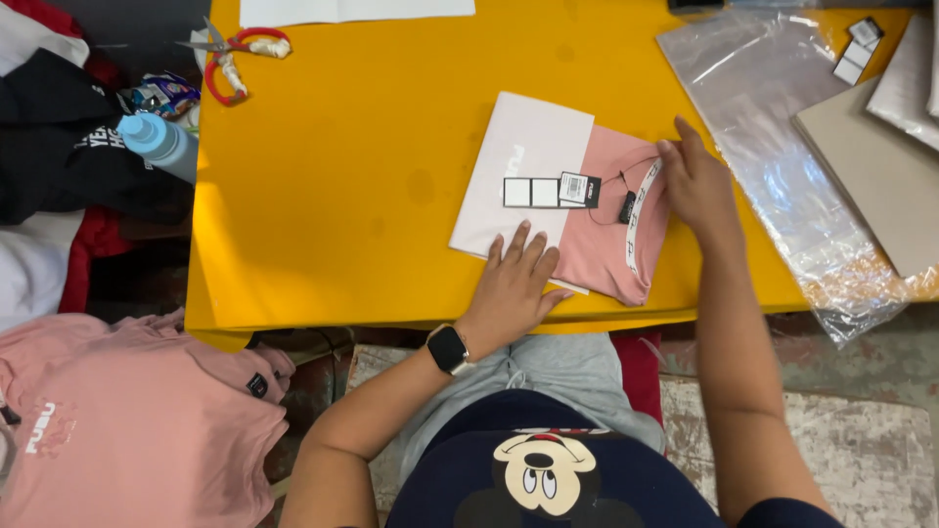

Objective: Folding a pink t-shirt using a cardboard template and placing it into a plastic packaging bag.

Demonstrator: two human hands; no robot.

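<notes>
On the yellow desk point(333, 215), the left hand point(514, 288) presses flat, fingers apart, on the near edge of the folded pink cotton shirt point(602, 244), while the right hand point(696, 181), fingers together, touches its right collar edge.

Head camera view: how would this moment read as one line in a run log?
left hand flat on white sheet | right hand on folded pink shirt near collar | hang tags on top | yellow table

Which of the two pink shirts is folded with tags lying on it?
The pink shirt on the yellow table, under both hands, folded around a pale sheet with hang tags on top. The other pink shirt lies loose, lower left, off the table.
</notes>
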